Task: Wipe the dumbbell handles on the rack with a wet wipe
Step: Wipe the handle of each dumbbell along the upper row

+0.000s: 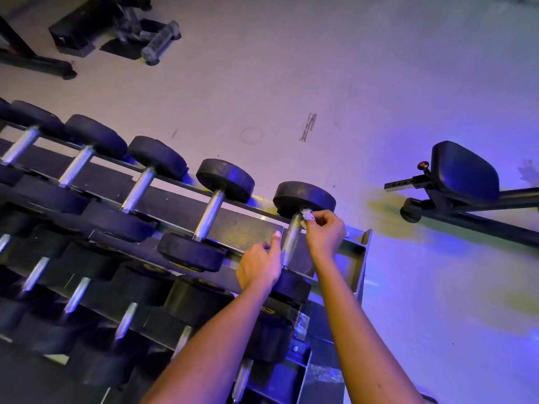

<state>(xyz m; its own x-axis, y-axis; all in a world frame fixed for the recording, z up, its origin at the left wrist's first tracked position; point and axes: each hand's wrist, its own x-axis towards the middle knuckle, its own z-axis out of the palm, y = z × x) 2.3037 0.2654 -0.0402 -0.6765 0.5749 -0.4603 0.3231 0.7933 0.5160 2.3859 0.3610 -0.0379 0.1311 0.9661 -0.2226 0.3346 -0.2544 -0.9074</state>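
Note:
A tiered black rack [354, 258] holds several black dumbbells with bare metal handles. At the right end of the top tier lies one dumbbell with a knurled handle [291, 240]. My right hand [325, 233] pinches a small white wet wipe [308, 214] against the far end of that handle, just below the far weight head [303, 198]. My left hand [259, 265] rests beside the near end of the handle, thumb raised along it, fingers loosely bent over the near weight head, which is partly hidden.
More dumbbells [224, 179] fill the top tier to the left and the lower tiers below. A black padded bench [463, 173] on a metal frame stands on the floor to the right. Loose dumbbells and black equipment [160, 42] lie at the far upper left.

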